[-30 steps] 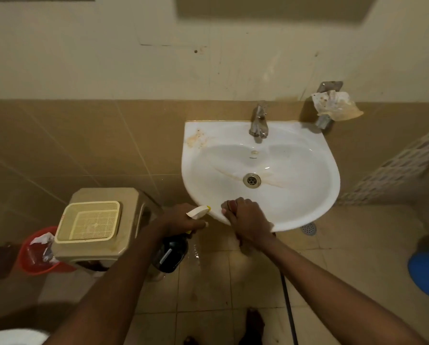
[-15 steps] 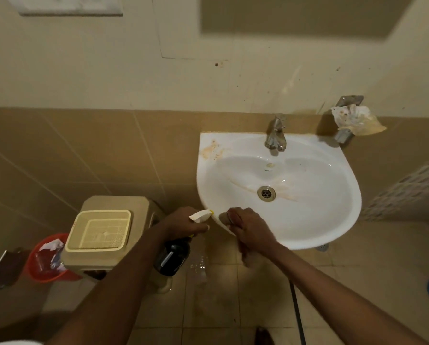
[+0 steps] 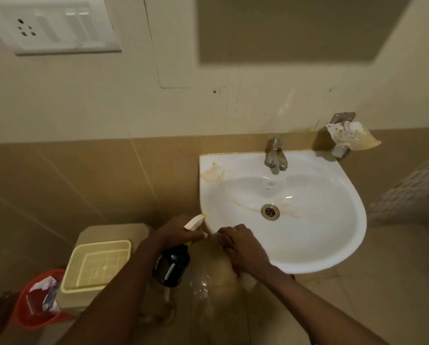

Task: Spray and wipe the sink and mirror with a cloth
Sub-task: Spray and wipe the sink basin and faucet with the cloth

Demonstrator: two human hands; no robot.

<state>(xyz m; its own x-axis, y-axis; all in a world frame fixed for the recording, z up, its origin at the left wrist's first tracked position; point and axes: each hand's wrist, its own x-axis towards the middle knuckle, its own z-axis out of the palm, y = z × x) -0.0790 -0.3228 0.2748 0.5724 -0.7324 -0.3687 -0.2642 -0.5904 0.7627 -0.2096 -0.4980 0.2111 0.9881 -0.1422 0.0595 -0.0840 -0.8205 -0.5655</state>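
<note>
A white wall-hung sink [image 3: 338,227] has brown stains on its back left corner and around the drain [image 3: 270,211]. My left hand [image 3: 177,231] grips a dark spray bottle [image 3: 172,266] by its white trigger head, just left of the sink's front rim. My right hand [image 3: 240,247] is closed on a pale cloth [image 3: 248,282] at the sink's front left edge; most of the cloth is hidden under the hand. The bottom of the mirror [image 3: 295,28] shows on the wall above the sink.
A metal tap [image 3: 275,155] stands at the sink's back. A soiled paper sits on a bracket [image 3: 345,135] to its right. A beige stool [image 3: 103,247] bearing a cream basket [image 3: 96,265] and a red bin [image 3: 41,300] stand at left. A switch plate [image 3: 51,23] is top left.
My head has tilted up, bringing the switch plate and the mirror's lower part into view. Both hands stay at the sink's front left edge, holding the bottle and cloth.
</note>
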